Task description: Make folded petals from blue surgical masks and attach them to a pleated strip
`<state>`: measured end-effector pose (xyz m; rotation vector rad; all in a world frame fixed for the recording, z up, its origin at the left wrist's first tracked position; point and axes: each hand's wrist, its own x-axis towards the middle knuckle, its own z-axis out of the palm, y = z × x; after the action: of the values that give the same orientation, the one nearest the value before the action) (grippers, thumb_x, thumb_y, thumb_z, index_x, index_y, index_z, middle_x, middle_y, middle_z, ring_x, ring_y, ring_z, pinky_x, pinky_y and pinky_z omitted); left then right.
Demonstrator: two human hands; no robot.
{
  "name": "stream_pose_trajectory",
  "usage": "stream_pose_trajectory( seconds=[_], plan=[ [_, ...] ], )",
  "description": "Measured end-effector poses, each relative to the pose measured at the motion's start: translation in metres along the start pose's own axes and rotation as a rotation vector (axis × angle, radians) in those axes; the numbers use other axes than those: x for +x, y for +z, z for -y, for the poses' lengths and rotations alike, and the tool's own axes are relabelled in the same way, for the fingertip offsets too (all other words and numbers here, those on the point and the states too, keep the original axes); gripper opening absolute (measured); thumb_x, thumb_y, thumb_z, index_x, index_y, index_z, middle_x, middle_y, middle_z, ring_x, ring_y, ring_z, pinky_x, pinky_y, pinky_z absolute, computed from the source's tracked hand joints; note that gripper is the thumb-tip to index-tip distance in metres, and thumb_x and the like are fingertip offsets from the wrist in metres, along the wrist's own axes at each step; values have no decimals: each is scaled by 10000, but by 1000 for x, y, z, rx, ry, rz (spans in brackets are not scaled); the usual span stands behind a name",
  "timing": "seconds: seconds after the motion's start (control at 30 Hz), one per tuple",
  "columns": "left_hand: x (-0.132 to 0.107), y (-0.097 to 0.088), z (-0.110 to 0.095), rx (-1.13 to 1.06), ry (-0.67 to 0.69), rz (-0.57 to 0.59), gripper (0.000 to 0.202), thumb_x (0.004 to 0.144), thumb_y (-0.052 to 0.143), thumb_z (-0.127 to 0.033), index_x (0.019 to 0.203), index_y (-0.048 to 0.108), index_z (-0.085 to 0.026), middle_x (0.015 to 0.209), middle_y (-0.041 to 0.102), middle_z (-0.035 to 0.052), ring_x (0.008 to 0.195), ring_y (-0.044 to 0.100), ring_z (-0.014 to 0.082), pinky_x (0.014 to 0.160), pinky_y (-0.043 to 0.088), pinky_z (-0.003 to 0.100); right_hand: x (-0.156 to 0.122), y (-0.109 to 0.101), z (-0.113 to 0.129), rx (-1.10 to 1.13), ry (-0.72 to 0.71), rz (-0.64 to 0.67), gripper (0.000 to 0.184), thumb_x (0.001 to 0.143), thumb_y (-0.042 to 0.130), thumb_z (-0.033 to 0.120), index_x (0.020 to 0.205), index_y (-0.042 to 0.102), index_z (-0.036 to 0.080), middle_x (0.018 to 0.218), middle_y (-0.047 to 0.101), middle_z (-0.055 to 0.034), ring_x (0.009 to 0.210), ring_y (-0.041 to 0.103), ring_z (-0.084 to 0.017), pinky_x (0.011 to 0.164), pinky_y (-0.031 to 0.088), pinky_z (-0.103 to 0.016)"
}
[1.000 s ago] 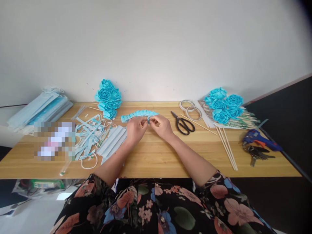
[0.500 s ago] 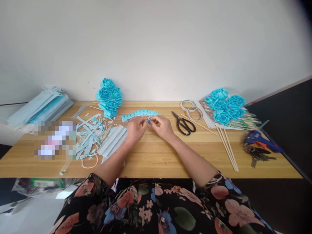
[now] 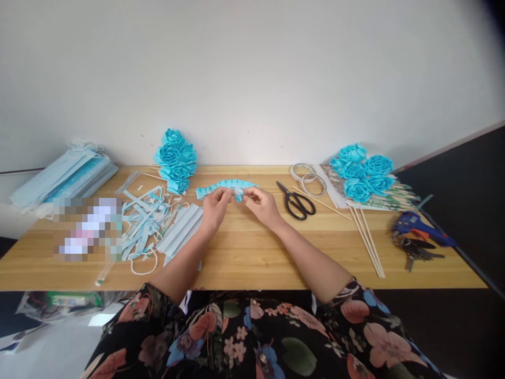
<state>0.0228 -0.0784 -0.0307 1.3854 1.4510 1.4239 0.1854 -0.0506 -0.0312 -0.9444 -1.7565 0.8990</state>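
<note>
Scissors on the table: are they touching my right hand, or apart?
Apart. The head view shows it: a narrow strip of bare tabletop separates the right hand from the black scissors.

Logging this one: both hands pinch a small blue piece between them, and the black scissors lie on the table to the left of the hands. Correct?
Not quite: the black scissors lie to the right of the hands, as the head view shows. The left hand and right hand do pinch a small blue piece between them.
</note>
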Motion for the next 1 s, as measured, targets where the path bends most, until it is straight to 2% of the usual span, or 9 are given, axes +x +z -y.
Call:
stream_pose_trajectory(
  seconds=[0.1,0.27,0.33,0.43,0.53,0.7,0.87,1.0],
  plan=[
    [0,2,2,-25,10,2,260,849,563,-405,715,548,-183,661,517,-20,634,469,113,641,377,247,0,0,0,20,24,1,159,823,590,339,800,649,193,788,698,-29,665,612,-148,629,489,-261],
    [1,2,0,-78,0,-45,219,796,639,-375,832,540,-183,681,566,-23,619,503,107,616,389,237,1,0,-2,49,35,-6,165,815,592,348,783,638,193,774,685,-25,661,605,-151,626,485,-267],
    [1,1,-1,-80,7,-45,233,817,620,-396,867,565,-176,718,596,-7,664,538,117,650,411,242,1,1,-2,75,39,0,169,814,596,352,787,642,192,767,680,-23,664,606,-151,633,484,-268],
    [1,0,-1,-47,12,18,273,849,577,-424,933,626,-169,832,648,23,774,580,140,727,431,260,1,1,-3,105,38,17,174,815,600,350,790,648,185,756,674,-22,659,604,-149,638,479,-268],
    [2,-1,3,-8,-16,86,251,817,595,-416,819,636,-169,792,646,16,754,574,147,734,431,267,1,-1,-3,101,38,39,181,825,592,349,809,656,180,765,675,-22,673,604,-149,651,473,-268],
    [2,-1,6,-28,-42,79,228,781,615,-396,736,606,-173,721,615,-3,691,548,135,709,432,264,0,-4,-2,97,38,125,235,882,535,384,841,659,189,790,665,-17,725,595,-155,696,463,-277],
    [-1,1,-5,61,1,74,237,759,616,-395,672,589,-176,634,563,-18,617,492,123,624,399,254,0,-1,-3,70,39,109,223,837,591,407,751,558,204,681,532,24,603,490,-120,584,413,-247],
    [-3,2,-10,109,29,88,214,743,620,-371,647,600,-182,620,569,-14,626,501,132,620,406,254,1,-1,-4,2,15,95,206,818,579,361,705,495,211,647,481,35,559,434,-108,546,381,-241]
  ],
)
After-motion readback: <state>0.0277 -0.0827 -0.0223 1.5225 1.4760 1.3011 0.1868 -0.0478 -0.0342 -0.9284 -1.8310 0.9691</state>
